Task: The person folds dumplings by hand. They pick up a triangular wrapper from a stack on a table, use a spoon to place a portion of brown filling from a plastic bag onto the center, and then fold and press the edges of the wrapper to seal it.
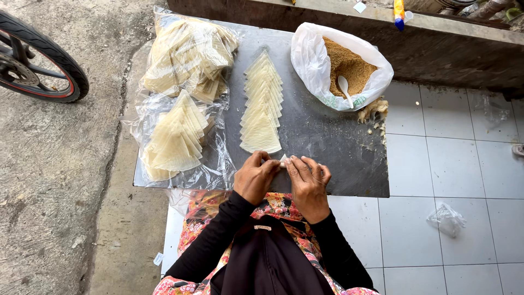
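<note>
Closest to us, our black sleeves and a flowered pink garment fill the bottom of the view. Just beyond them our left hand (255, 177) and right hand (309, 183) meet at the near edge of the dark grey metal tray (338, 164). The fingertips of both hands are pinched together on a small folded piece of pale wrapper (283, 160), which sits between them, just above the tray's near edge. The fingers are curled in tightly, with hardly any gap, and the wrapper piece is mostly hidden by them, so we cannot tell its exact shape.

Just past our hands lies a row of pale yellow triangular pastry wrappers (261, 106), overlapping one another in a line that runs away from us along the middle of the tray. To the left of it, on crinkled clear plastic sheeting (218, 158), rests a fanned stack of the same triangular wrappers (176, 136), and beyond that a larger heap of wrappers inside a clear plastic bag (188, 57).

At the far right of the tray stands an open white plastic bag of brown crumbly filling (349, 68), with a white plastic spoon (345, 90) lying in it. Crumbs of the filling (372, 112) are scattered just beside the bag.

Off the tray, a crumpled clear plastic scrap (446, 218) lies on the white tiled floor (464, 164) to the right, and a black bicycle wheel (41, 60) stands on the concrete at far left.
</note>
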